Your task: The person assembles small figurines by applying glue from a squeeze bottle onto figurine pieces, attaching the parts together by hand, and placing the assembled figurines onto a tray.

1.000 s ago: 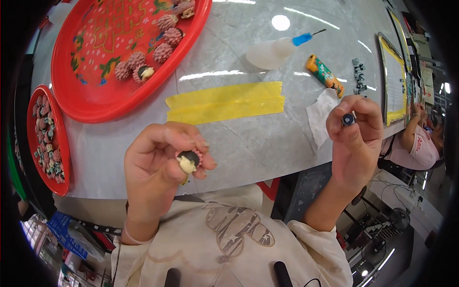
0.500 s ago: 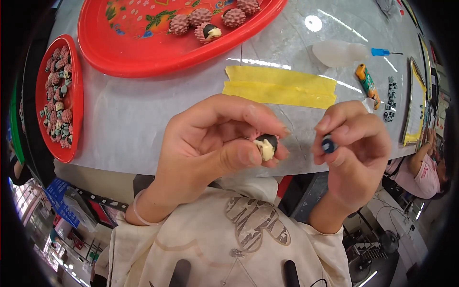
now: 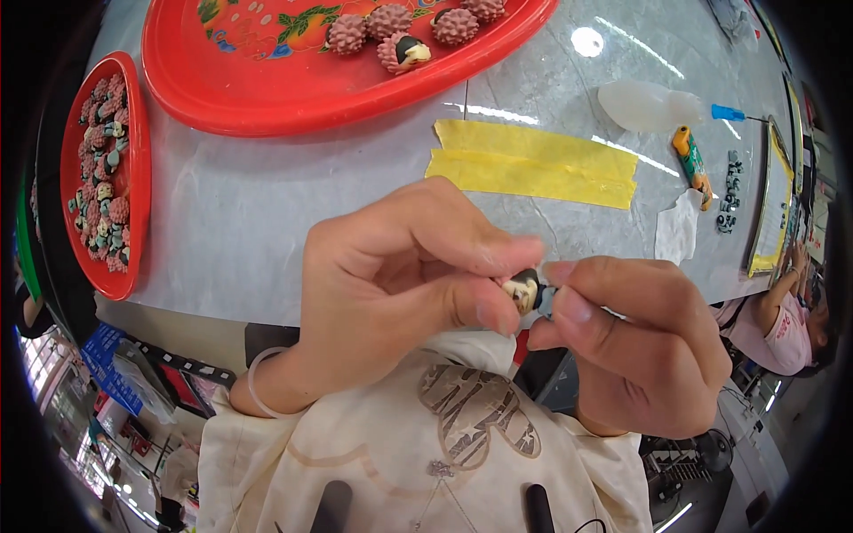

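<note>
My left hand (image 3: 382, 266) pinches a small figurine head (image 3: 522, 290) between thumb and fingers. It has a cream face and black hair; its back is hidden by my fingers. My right hand (image 3: 644, 333) grips a tiny dark blue piece (image 3: 546, 300) at its fingertips, held against the lower side of the head. Whether the two pieces are joined I cannot tell. Similar heads with knobbly pink backs (image 3: 400, 55) lie on the large red tray (image 3: 267, 120) beyond my left hand.
Finished-looking figurines (image 3: 107, 195) fill a small red tray (image 3: 138, 266) at the left. Yellow tape (image 3: 533, 169) crosses the table. Right of it are a needle-tipped squeeze bottle (image 3: 649, 105), a yellow-green tube (image 3: 691, 164), white paper (image 3: 678, 226) and several small dark pieces (image 3: 729, 191). Another person (image 3: 777, 329) sits far right.
My right hand has moved left, bringing the blue piece from apart to against the head. The head has turned so its face shows more. White paper formerly behind my right hand is now visible.
</note>
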Demonstrator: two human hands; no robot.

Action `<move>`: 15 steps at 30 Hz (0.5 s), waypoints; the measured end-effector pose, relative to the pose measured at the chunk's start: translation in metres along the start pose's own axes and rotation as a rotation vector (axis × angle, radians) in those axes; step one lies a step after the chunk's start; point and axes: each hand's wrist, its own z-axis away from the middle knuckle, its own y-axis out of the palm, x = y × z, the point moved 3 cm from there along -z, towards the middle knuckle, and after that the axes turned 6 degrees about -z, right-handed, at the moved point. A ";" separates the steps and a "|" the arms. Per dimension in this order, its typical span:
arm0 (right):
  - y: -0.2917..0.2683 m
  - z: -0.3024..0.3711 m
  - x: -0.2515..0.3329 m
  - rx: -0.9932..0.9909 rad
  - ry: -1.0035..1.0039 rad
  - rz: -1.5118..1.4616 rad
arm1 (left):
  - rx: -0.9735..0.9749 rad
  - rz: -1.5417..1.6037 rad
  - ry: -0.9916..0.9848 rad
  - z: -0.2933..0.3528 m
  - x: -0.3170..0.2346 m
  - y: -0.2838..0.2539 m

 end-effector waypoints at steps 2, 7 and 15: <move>0.004 0.000 0.000 -0.052 0.046 -0.016 | 0.040 -0.128 0.079 -0.001 -0.001 0.000; 0.005 0.005 -0.005 -0.150 0.103 -0.103 | 0.002 -0.130 0.039 0.000 -0.007 0.008; -0.023 0.012 -0.005 -0.205 -0.112 0.054 | -0.365 -0.776 0.626 0.016 -0.084 -0.047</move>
